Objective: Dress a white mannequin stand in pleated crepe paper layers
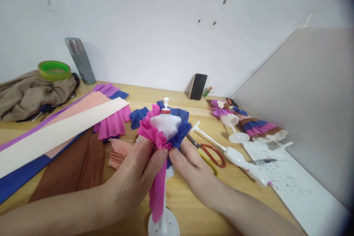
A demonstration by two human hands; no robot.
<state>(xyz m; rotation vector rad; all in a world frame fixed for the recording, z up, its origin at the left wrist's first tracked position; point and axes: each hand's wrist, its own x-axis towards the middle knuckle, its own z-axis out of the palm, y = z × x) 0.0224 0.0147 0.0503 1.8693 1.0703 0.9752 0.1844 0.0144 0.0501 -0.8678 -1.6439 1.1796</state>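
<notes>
A small white mannequin (166,123) stands upright on a round base, with a red band at its neck. Pleated pink crepe paper (151,129) wraps its left side, and a pink strip hangs down in front of the stand. Ruffled blue crepe paper (181,134) covers the other side and part of the back. My left hand (143,166) pinches the pink paper at the front of the waist. Close beside it, my right hand (190,171) pinches the blue paper, thumb tips nearly touching. The fingers behind the figure are hidden.
Crepe strips (69,129) lie at left near a cloth (35,92), tape roll (54,70) and flask (81,61). Scissors (211,155), a second white mannequin (243,164), a written sheet (290,184) and dressed figures (256,127) lie right. A phone (198,86) leans on the wall.
</notes>
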